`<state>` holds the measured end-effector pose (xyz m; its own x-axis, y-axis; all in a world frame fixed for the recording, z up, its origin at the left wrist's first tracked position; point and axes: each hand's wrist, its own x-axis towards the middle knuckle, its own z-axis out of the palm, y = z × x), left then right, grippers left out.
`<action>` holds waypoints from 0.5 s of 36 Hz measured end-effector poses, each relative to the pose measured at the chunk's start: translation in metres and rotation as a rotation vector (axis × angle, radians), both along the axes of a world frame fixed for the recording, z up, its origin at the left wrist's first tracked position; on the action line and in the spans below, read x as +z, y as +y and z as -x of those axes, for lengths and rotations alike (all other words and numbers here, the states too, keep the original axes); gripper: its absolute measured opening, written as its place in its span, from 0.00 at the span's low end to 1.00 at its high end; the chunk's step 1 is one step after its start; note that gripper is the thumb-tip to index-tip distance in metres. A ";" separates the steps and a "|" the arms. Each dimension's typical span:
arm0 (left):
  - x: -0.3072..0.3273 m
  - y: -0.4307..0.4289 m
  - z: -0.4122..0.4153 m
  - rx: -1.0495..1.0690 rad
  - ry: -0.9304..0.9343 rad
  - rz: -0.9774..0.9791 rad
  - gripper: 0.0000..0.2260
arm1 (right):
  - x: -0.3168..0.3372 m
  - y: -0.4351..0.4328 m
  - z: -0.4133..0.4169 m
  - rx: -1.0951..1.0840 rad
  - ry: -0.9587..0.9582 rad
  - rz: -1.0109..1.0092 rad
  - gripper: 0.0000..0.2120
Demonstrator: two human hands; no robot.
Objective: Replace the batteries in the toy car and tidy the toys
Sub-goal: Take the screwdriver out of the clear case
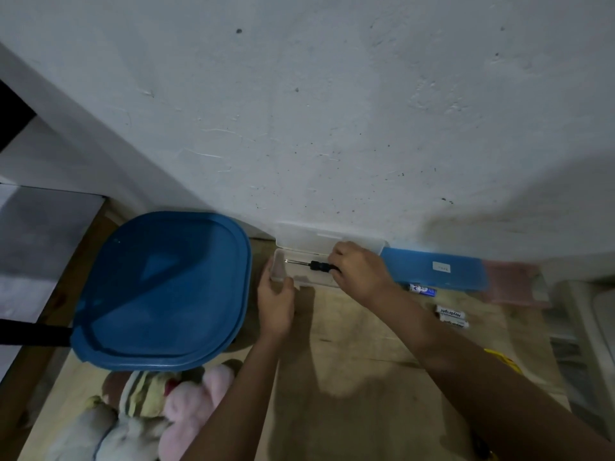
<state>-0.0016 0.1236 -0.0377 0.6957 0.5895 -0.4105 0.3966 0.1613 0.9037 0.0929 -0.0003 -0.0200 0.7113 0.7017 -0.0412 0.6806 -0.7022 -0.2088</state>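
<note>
Right hand (361, 271) fingers closed around handle of screwdriver (311, 264), shaft pointing left, tool inside clear case (304, 269) whose lid stands open against the wall (332, 111). Left hand (275, 299) spread open, fingertips on case's left end. Case sits on wooden table (359, 377). Batteries (451, 316) lie right of the right forearm, loose on table, near blue case (436, 267). Big blue lid (163, 287) just left of left hand; plush toys (156, 414) below it. Toy car not visible.
</note>
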 end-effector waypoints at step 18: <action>-0.004 0.001 0.017 -0.050 0.005 -0.084 0.24 | 0.001 0.023 0.014 -0.059 -0.023 0.207 0.14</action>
